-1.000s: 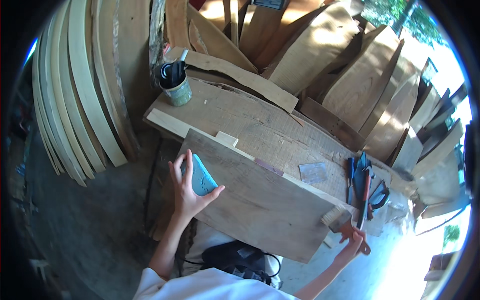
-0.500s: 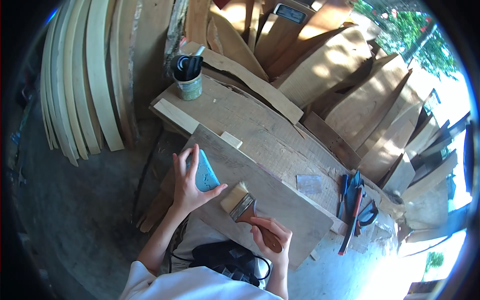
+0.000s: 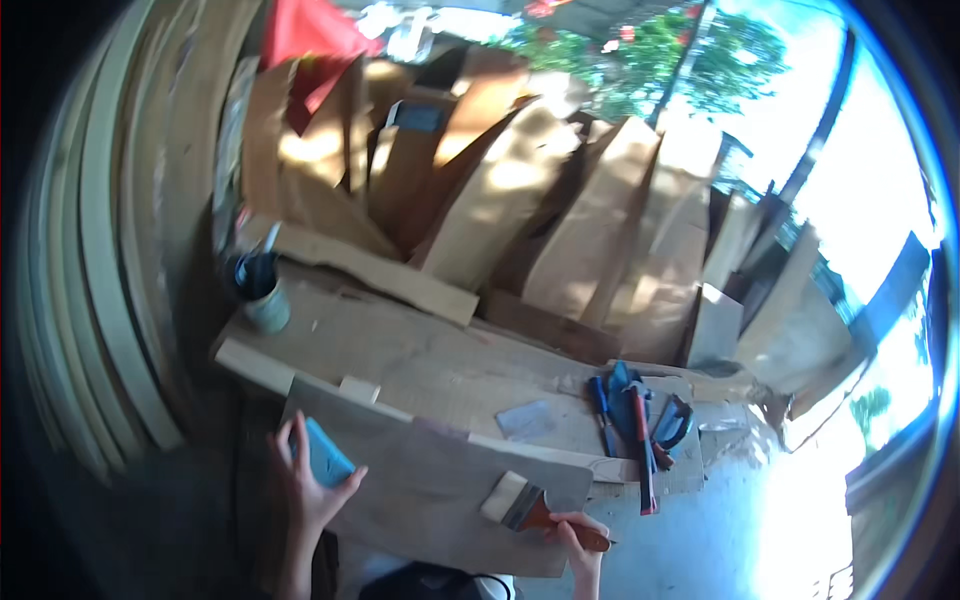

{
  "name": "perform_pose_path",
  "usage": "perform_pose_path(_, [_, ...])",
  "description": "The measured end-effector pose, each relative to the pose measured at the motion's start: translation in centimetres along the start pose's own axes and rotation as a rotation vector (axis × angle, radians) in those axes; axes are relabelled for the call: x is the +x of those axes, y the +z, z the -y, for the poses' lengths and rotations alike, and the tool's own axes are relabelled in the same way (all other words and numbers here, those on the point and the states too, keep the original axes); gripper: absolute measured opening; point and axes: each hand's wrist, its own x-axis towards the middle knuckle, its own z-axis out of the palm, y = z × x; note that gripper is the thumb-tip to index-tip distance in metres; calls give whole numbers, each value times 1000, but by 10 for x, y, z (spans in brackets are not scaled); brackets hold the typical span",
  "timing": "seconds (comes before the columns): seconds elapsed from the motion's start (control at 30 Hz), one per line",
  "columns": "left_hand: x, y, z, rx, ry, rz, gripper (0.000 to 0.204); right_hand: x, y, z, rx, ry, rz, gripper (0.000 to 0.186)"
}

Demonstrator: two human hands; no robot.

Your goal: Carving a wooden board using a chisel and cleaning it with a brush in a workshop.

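Currently | left fingers [image 3: 302,445] gripping one blue object [image 3: 327,458] | right fingers [image 3: 580,524] gripping one paintbrush [image 3: 526,508] | one board [image 3: 425,500]

- Left grip [image 3: 312,492]: bare hand, long slim fingers, beyond and left of the black bundle [image 3: 420,583].
- Left forearm [image 3: 297,565], left of the black bundle: slim, bare from wrist to lower edge of view.
- Right grip [image 3: 582,535]: bare hand, beyond and right of the black bundle, fine detail blurred.
- Right forearm [image 3: 586,584], right of the black bundle: bare, only a short stretch showing.
- Black bundle itself: rounded on top, cut off by the lower edge, kind hard to tell.
- Thin dark cord [image 3: 490,576]: curved, at the right side of the black bundle.
- Pale cloth [image 3: 495,588]: just right of the black bundle, garment hard to make out.
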Motion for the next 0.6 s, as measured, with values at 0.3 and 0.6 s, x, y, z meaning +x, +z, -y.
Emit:
perform_pose_path(0.3, [-19, 6, -4, -13, 204, -113, 96, -21, 22, -23, 127, -79, -219, 10])
perform_pose_path(0.6, [-1, 42, 31, -138, 543, -74, 99, -6, 32, -32, -236, -202, -234, 20])
